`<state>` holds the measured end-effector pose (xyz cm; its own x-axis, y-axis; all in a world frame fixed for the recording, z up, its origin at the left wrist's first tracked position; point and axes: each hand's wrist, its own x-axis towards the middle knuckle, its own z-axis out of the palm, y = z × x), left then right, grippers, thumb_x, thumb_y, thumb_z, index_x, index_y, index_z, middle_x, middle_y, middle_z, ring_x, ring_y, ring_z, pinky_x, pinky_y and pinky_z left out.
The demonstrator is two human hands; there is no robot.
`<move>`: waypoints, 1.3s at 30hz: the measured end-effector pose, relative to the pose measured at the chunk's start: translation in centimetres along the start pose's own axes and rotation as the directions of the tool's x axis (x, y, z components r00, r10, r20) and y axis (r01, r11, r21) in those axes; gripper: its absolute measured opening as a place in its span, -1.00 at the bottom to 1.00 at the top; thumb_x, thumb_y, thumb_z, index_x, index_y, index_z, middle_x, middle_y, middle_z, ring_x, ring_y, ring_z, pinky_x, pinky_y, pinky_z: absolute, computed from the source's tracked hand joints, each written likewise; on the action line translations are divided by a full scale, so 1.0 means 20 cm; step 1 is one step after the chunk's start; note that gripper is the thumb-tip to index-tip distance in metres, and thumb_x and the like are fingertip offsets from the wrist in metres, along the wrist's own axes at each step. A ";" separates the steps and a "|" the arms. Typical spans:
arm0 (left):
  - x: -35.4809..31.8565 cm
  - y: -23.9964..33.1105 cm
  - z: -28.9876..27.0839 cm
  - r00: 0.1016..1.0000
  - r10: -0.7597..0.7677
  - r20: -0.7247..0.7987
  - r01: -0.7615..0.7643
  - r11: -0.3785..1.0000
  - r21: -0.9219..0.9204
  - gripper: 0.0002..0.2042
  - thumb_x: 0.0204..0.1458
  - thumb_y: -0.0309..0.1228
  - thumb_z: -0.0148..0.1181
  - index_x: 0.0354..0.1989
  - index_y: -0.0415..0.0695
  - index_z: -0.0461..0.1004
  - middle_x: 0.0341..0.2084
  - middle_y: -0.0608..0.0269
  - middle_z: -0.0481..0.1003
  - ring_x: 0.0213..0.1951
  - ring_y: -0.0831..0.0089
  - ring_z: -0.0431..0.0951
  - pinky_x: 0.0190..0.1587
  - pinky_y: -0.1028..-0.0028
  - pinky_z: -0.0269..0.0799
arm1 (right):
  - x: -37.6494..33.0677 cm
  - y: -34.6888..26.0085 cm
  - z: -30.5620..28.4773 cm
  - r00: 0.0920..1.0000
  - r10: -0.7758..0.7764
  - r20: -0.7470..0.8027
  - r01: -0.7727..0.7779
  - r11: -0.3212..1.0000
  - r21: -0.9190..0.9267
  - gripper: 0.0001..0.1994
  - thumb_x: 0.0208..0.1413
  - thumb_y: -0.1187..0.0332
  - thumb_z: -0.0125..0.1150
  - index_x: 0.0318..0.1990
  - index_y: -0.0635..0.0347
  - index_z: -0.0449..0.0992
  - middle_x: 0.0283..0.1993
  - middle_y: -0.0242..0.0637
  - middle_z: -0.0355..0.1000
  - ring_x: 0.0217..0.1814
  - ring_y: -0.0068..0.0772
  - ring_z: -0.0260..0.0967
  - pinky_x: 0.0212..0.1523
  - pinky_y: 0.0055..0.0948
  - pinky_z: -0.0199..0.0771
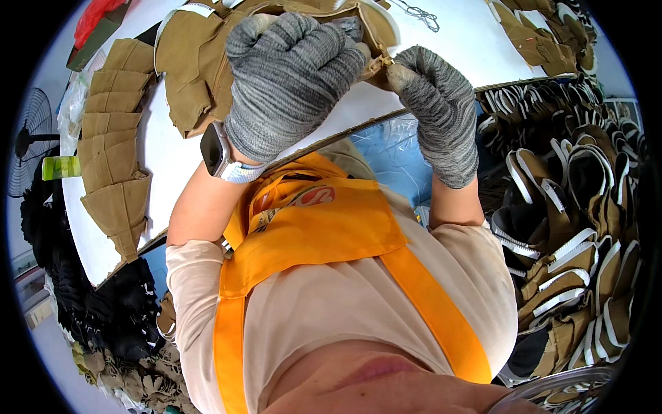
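Both my hands wear grey knitted gloves with fingertips of a lighter colour. My left hand point(293, 79) is closed on a brown fabric piece with a white edge point(378, 29), which looks like a shoe upper, at the table's near side. Its fingers cover much of the piece. At the piece's right edge, my right hand point(438, 103) is closed in a pinch by a small tan bit point(381, 63). What exactly lies between its thumb and fingers is partly hidden. More brown fabric pieces point(189, 65) lie just left of my left hand.
An overlapping row of brown pieces point(114, 138) runs along the white table's point(483, 48) left side. A thin grey cord point(422, 15) lies farther back. Brown white-edged uppers point(565, 228) are heaped at right, black fabric point(103, 310) at lower left. A fan point(31, 138) stands far left.
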<state>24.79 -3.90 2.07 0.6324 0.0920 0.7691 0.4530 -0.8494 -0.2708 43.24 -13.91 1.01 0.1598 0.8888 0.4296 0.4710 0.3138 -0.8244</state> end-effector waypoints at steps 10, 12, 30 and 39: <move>-0.14 0.09 0.10 0.997 0.038 -0.066 -0.046 0.992 -0.116 -0.75 -0.35 -0.30 0.44 -0.40 0.11 0.59 -0.47 0.42 0.44 -0.35 0.34 0.46 -0.27 0.24 0.23 | -0.11 0.19 0.06 0.996 0.094 -0.005 -0.094 0.995 0.014 -0.93 0.13 0.44 0.19 -0.26 0.21 0.54 -0.40 -0.26 0.46 -0.41 -0.35 0.39 -0.33 -0.42 0.46; -0.14 0.11 0.12 0.999 0.016 -0.041 -0.022 0.985 -0.169 -0.75 -0.34 -0.31 0.45 -0.40 0.10 0.59 -0.49 0.40 0.42 -0.36 0.33 0.45 -0.27 0.25 0.24 | -0.13 0.28 0.06 0.998 -0.053 0.030 0.059 0.962 -0.268 -0.88 0.06 0.50 0.15 -0.23 0.18 0.52 -0.34 -0.21 0.48 -0.35 -0.22 0.45 -0.30 -0.37 0.51; -0.35 0.16 0.17 0.990 -0.142 -0.016 0.141 0.988 -0.064 -0.79 -0.32 -0.22 0.40 -0.43 0.14 0.59 -0.39 0.50 0.47 -0.23 0.38 0.44 -0.15 0.21 0.19 | -0.03 0.22 0.13 0.999 -0.042 -0.030 0.036 0.982 -0.184 -0.68 0.08 0.17 0.34 -0.13 0.20 0.53 -0.33 -0.15 0.48 -0.33 -0.22 0.48 -0.23 -0.31 0.55; -0.60 0.32 0.21 0.959 -0.196 0.204 0.224 0.967 -0.123 -0.77 -0.20 -0.26 0.29 -0.29 0.28 0.64 -0.25 0.66 0.50 -0.16 0.48 0.45 0.00 0.23 0.19 | -0.06 0.31 0.15 0.898 0.283 0.336 -0.023 0.793 -0.608 -0.47 0.00 -0.10 0.33 -0.12 0.21 0.56 -0.32 -0.11 0.54 -0.26 -0.20 0.53 -0.20 -0.27 0.55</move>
<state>22.67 -8.17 -11.34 0.6462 0.3606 0.6726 0.5019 -0.8648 -0.0185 43.47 -12.04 -5.76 -0.0144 0.9995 0.0284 0.8978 0.0255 -0.4397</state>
